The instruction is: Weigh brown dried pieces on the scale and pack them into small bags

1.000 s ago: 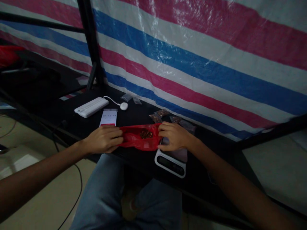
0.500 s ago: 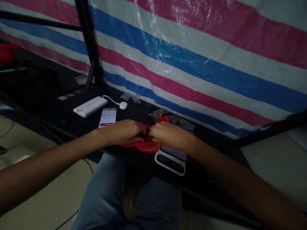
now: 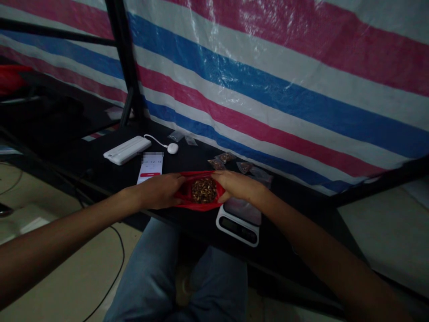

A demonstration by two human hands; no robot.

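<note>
A red plastic bag (image 3: 201, 207) lies spread at its mouth near the table's front edge. Inside it shows a heap of small brown and golden pieces (image 3: 204, 190), too small to name for certain. My left hand (image 3: 164, 190) grips the bag's left side, and my right hand (image 3: 236, 185) grips its right side with the thumb at the rim. Just to the right, partly under my right forearm, sits a white digital scale (image 3: 238, 228) with a dark display. Behind my right hand lie small clear bags of brown pieces (image 3: 225, 157).
A phone (image 3: 150, 167) with a lit screen lies behind my left wrist. Farther left is a white power bank (image 3: 127, 150) cabled to a round white puck (image 3: 172, 148). Small clear bags (image 3: 176, 135) lie at the back, before a striped plastic sheet (image 3: 251, 89).
My hands have moved apart and pulled the red bag's mouth wide. The brown pieces inside now show plainly. The scale has stayed in place.
</note>
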